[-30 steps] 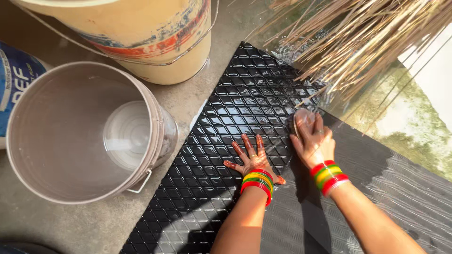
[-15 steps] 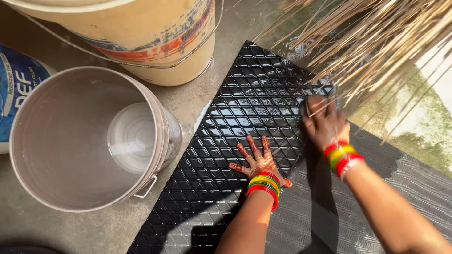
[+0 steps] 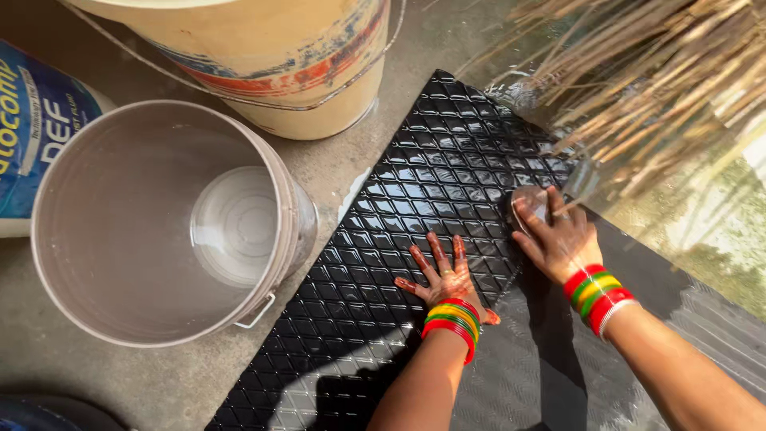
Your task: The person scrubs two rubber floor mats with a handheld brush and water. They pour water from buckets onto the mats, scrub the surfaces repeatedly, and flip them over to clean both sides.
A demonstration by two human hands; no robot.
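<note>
A wet black mat with a raised diamond pattern (image 3: 415, 183) lies on the concrete floor. My left hand (image 3: 441, 277) presses flat on the mat, fingers spread, with red, yellow and green bangles on the wrist. My right hand (image 3: 556, 235) grips a small pale scrubbing pad (image 3: 528, 199) and holds it against the mat near its right edge. A bundle of dry broom sticks (image 3: 638, 72) hangs over the mat's far right corner, just above my right hand.
A grey bucket (image 3: 96, 263) with a little water stands left of the mat. A cream bucket (image 3: 295, 88) with a wire handle sits behind it. A blue and white container (image 3: 36, 128) lies at the far left. A grey ribbed mat (image 3: 718, 335) lies to the right.
My right hand slid the pad up toward the broom sticks and then back down and slightly right on the mat. My left hand stayed pressed in place. The view shifted a little.
</note>
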